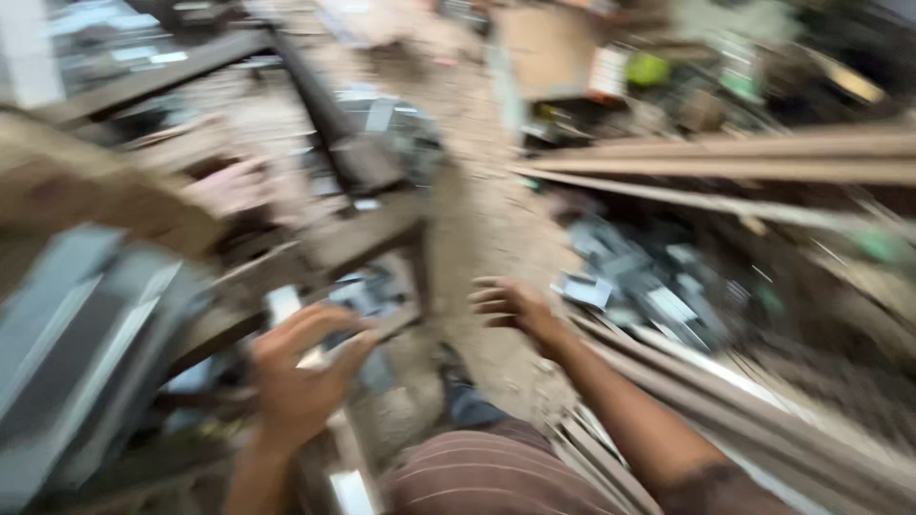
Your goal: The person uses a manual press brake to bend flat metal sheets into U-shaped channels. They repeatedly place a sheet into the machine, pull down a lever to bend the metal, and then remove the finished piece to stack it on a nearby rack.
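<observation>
Striped shorts (pixel 487 477) sit lowest in the shot. Left hand (pixel 301 367) curls around what looks like a pale metal strip (pixel 286 310), blur's bad though. Right hand (pixel 510 307) hangs open, fingers loosely bent, near the grey brackets (pixel 639 281) on the dirt floor (pixel 487 219).

**Desk:** Any packages, labels, signs or screens in this workshop frame?

**Photographer:** Few, and all smeared by motion. A tall brown cardboard box (pixel 539 48) stands at top centre, at the far end of the dirt floor. Just beside it, on its right edge, is a small white rectangular label or card (pixel 608 72) with dark and reddish bands; nothing on it can be made out.

**Desk:** Anything else?

**Photographer:** A bright yellow-green rounded item (pixel 648 69) sits right of that card, possibly a package, too blurred to tell. No signs or screens are visible.
</observation>
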